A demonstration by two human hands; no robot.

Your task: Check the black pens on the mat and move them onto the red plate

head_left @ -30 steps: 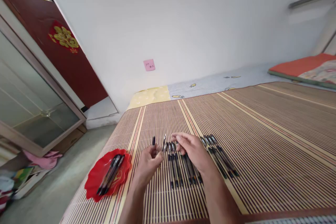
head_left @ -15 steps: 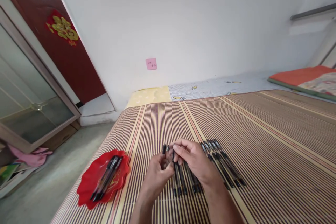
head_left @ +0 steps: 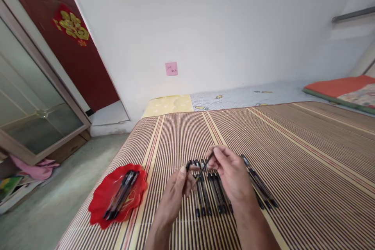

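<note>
- Soft, moderately bright light, fairly even across the pale wall (head_left: pixel 205 27); the source is out of frame.
- A paler sheen on the floor (head_left: pixel 113 150), left of centre; small glints on the glass (head_left: pixel 29 97), lower left.
- Faint, soft-edged shading around the left hand (head_left: pixel 175 191) and right hand (head_left: pixel 233 168).
- Slight blur on the fingers and thin pen (head_left: pixel 204 167); writing on the note (head_left: pixel 171 68) too small to read.
- Wide-angle stretch tilts the door (head_left: pixel 79 66), upper left.

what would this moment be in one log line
left hand: black cap-like piece | right hand: thin dark rod, slanted | pens: groups on striped mat, more in red dish
</note>
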